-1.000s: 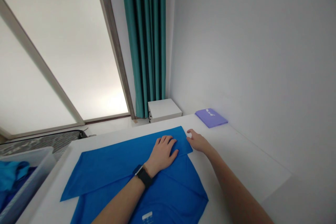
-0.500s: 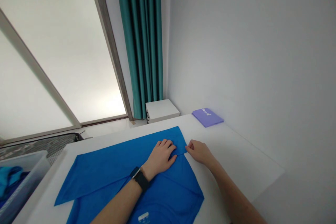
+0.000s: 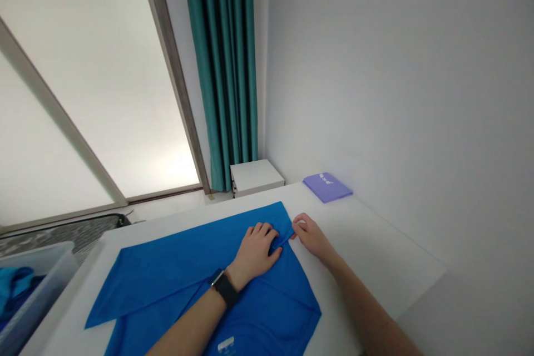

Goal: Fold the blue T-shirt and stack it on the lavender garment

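Note:
A bright blue T-shirt (image 3: 187, 272) lies spread on the white table (image 3: 375, 256), one sleeve folded across its body. My left hand (image 3: 255, 250), a dark watch on its wrist, rests flat on the folded cloth with its fingers stretched out. My right hand (image 3: 306, 235) is at the shirt's far right edge, its fingers pinched on the blue hem just right of my left hand. A white label (image 3: 225, 346) shows on the shirt near the bottom edge of the view.
A folded lilac garment (image 3: 327, 186) lies at the table's far right corner by the wall. A clear plastic bin (image 3: 29, 289) with blue clothes stands at the left. A small white cabinet (image 3: 256, 176) and teal curtain (image 3: 225, 67) are behind the table.
My right hand has gone from lying loose beside the shirt to pinching its edge, and has drawn in toward my left hand. The left hand has stayed on the cloth.

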Demonstrator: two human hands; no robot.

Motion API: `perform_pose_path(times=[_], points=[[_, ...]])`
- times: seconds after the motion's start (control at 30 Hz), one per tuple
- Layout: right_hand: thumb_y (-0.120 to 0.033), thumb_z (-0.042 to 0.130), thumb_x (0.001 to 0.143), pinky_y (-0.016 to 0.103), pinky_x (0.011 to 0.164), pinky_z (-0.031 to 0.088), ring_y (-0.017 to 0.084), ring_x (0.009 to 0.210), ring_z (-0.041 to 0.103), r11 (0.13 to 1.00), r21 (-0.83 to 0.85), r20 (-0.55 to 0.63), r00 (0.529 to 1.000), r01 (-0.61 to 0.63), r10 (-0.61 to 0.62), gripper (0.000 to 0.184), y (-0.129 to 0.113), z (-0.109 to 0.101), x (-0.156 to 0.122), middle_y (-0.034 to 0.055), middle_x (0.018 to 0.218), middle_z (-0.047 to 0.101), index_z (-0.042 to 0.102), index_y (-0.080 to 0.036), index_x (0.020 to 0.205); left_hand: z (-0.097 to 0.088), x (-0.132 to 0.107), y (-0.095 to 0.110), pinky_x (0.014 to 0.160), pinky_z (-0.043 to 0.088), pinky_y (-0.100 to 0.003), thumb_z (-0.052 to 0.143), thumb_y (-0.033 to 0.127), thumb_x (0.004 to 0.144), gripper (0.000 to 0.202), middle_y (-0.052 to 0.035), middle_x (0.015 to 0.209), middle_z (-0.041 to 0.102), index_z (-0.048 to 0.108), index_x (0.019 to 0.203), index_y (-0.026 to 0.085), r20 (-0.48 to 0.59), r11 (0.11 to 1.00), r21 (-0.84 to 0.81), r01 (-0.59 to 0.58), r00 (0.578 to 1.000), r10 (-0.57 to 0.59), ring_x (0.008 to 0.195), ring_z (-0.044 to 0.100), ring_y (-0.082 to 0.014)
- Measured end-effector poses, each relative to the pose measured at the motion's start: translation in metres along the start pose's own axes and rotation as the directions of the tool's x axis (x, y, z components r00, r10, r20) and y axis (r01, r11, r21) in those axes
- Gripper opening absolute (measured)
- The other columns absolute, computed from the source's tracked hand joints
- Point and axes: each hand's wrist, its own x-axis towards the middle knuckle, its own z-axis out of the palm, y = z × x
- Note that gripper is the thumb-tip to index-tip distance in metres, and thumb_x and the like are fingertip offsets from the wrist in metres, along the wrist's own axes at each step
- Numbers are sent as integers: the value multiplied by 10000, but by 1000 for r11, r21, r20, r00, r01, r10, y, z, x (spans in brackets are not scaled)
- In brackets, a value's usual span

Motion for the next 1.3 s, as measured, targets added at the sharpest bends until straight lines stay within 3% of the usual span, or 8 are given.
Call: perform_pose_path(times=[0.13, 0.33, 0.53, 0.7, 0.83, 1.0, 1.17, 1.3], points=[[-370, 459, 838, 260, 579, 403, 154, 563, 539, 998, 47, 41, 998, 46, -48, 266, -7, -1, -1, -39, 617, 582, 572, -201, 1009, 0, 0, 1, 926, 394, -421, 560, 360, 896, 253, -62, 1149, 582, 583, 1120, 247, 3, 1000, 4, -7, 1000, 7, 1089, 501, -268], [-425, 402, 856, 272, 595, 381, 158, 587, 490, 998, -45, 55, 998, 41, -39, 386, -17, -5, -3, -12, 591, 519, 697, -186, 786, -1, -1, 2, 929, 395, -421, 541, 357, 902, 250, -69, 1169, 574, 583, 1123, 247, 11, 1000, 11, 12, 1000, -12, 1101, 497, -268], [-470, 431, 856, 267, 599, 368, 155, 606, 482, 998, 66, 31, 1000, 2, -4, 416, -22, -6, -5, -28, 578, 478, 730, -185, 900, -3, 8, 8, 902, 413, -432, 572, 447, 878, 319, -85, 1150, 601, 592, 1126, 246, 15, 997, 72, 39, 999, -40, 1087, 518, -289], [-466, 492, 842, 279, 615, 382, 153, 622, 518, 979, 197, 61, 996, 44, -57, 389, -23, -4, -5, -5, 639, 588, 705, -172, 983, -8, 22, 14, 841, 439, -391, 513, 378, 928, 224, -77, 1044, 661, 607, 1061, 224, -36, 991, 107, 81, 996, -77, 1016, 580, -268], [-440, 511, 816, 268, 571, 369, 154, 645, 558, 938, 346, 7, 1000, 16, -20, 404, -18, -2, -1, 43, 845, 713, 591, -190, 1123, -20, 35, 8, 794, 444, -343, 444, 303, 958, 209, -59, 967, 693, 633, 954, 211, -60, 990, 48, 130, 990, -127, 944, 626, -238], [-418, 476, 795, 260, 543, 356, 146, 625, 550, 944, 329, -70, 996, -27, 53, 321, -11, -1, 2, 82, 855, 739, 602, -172, 960, -38, 52, -11, 704, 427, -295, 448, 331, 949, 229, -45, 930, 708, 639, 900, 214, -71, 963, -67, 263, 961, -267, 851, 647, -212], [-401, 487, 810, 227, 477, 336, 137, 621, 552, 930, 364, -17, 997, -58, 69, 327, -10, -1, 6, 79, 881, 735, 591, -177, 1024, -51, 62, -20, 677, 409, -290, 429, 361, 955, 273, -46, 885, 706, 640, 876, 207, -78, 954, -92, 284, 953, -291, 811, 640, -209], [-388, 471, 847, 204, 419, 325, 134, 612, 579, 870, 443, 91, 976, -216, 197, 338, -11, -7, 20, 87, 907, 706, 514, -190, 1118, -50, 58, -11, 723, 426, -284, 451, 338, 952, 232, -44, 936, 698, 641, 912, 210, -85, 970, -95, 223, 969, -231, 860, 636, -202]])
